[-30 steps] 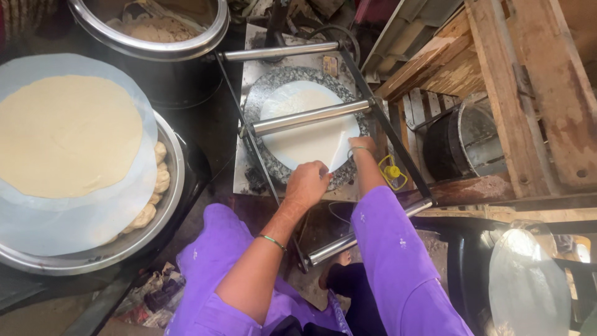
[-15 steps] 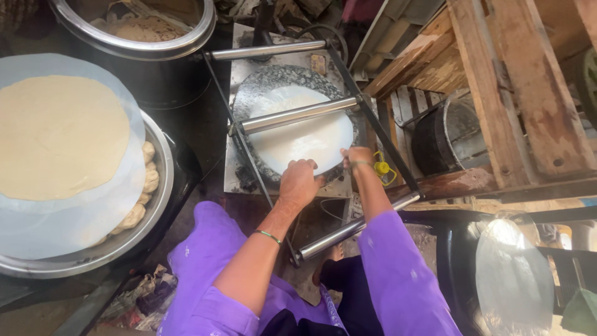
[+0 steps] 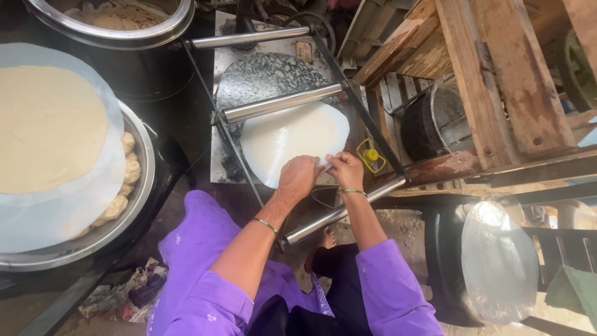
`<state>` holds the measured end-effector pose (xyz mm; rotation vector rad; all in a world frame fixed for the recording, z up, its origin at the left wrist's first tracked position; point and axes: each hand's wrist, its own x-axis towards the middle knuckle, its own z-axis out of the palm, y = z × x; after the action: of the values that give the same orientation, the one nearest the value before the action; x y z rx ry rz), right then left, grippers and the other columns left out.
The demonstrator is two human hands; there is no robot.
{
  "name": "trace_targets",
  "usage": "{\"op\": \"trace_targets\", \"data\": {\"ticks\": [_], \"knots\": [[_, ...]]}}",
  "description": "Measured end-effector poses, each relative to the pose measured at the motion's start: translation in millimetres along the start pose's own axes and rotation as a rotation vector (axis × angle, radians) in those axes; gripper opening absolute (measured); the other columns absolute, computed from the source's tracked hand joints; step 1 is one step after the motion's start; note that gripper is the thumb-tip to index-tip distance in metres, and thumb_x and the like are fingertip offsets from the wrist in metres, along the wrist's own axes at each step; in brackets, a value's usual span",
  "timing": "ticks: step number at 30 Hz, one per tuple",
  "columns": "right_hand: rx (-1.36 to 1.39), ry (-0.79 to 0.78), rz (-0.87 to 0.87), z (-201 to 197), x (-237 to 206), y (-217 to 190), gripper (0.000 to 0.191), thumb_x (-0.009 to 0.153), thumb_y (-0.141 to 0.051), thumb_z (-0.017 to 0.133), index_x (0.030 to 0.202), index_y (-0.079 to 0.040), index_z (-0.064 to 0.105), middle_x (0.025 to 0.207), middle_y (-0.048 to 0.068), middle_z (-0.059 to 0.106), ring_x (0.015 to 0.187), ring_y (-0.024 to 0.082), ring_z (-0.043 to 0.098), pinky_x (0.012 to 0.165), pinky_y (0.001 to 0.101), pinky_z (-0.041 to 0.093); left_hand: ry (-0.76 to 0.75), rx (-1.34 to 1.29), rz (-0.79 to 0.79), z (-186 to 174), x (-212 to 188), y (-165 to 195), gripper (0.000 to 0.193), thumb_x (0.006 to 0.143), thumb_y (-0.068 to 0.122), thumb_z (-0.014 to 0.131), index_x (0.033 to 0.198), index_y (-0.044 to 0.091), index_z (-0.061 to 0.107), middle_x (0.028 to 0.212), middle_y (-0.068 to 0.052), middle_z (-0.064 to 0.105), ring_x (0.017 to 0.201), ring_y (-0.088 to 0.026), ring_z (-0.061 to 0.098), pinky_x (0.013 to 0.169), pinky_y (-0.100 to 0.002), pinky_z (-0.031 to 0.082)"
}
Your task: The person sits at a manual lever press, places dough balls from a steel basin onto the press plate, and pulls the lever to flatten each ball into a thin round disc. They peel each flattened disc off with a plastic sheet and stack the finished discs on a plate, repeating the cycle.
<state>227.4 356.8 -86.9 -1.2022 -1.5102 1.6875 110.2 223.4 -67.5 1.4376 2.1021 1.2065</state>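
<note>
A thin white round sheet (image 3: 292, 134) lies on a speckled grey stone disc (image 3: 261, 74), partly under a steel roller bar (image 3: 283, 102) that crosses it. My left hand (image 3: 300, 177) and my right hand (image 3: 345, 168) are side by side at the sheet's near edge. Both pinch that edge, the right hand at a small lifted corner. Purple sleeves cover both my upper arms, and a thin bangle sits on each wrist. A second steel bar (image 3: 339, 211) runs below my hands.
At the left, a wide steel tray (image 3: 140, 186) holds dough balls and a flattened dough round (image 3: 46, 127) on a pale sheet. A steel pot (image 3: 124, 28) stands behind it. A wooden frame (image 3: 491, 87), a black pot (image 3: 429, 124) and a clear round sheet (image 3: 497, 261) are on the right.
The white sheet has slid toward me from under the roller, baring the far part of the stone disc. Both hands have closed in on its near edge.
</note>
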Motion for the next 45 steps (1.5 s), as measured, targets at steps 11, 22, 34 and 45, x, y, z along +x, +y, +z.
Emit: {"op": "trace_targets", "data": {"ticks": [11,22,34,45], "knots": [[-0.051,0.317,-0.252,25.8,4.5,-5.0,0.063,0.086,-0.010,0.085,0.130,0.005,0.044,0.108,0.020,0.072,0.091,0.024,0.072,0.077,0.0375,0.060,0.175,-0.268,-0.427,9.2,15.4,-17.6,0.024,0.095,0.026,0.063,0.090,0.006,0.076,0.087,-0.023,0.072,0.086,-0.045,0.069,0.078,-0.052,0.054],[0.235,-0.022,0.225,-30.6,6.4,-48.5,0.046,0.093,-0.006,0.069,0.134,0.007,0.055,0.131,0.022,0.067,0.119,0.032,0.069,0.107,0.0465,0.056,0.282,-0.925,-0.507,-3.8,32.1,-40.6,0.027,0.099,0.020,0.067,0.087,-0.002,0.077,0.080,-0.023,0.071,0.072,-0.040,0.065,0.063,-0.047,0.048],[0.252,-0.036,-0.081,-183.6,16.8,-178.2,0.042,0.104,-0.011,0.072,0.142,0.003,0.061,0.131,0.013,0.069,0.116,0.027,0.069,0.105,0.0416,0.057,0.515,-0.094,-0.528,-109.0,8.5,-106.2,0.021,0.093,0.018,0.064,0.086,0.001,0.074,0.085,-0.026,0.072,0.085,-0.044,0.071,0.076,-0.055,0.057],[-0.198,-0.514,-0.431,87.8,-91.7,-314.8,0.046,0.102,-0.008,0.067,0.143,0.009,0.055,0.135,0.017,0.068,0.123,0.030,0.071,0.111,0.0433,0.059,0.532,-0.142,-0.544,-129.3,-5.3,-80.1,0.014,0.082,0.003,0.062,0.084,-0.002,0.076,0.091,-0.029,0.072,0.089,-0.046,0.073,0.080,-0.052,0.060]]}}
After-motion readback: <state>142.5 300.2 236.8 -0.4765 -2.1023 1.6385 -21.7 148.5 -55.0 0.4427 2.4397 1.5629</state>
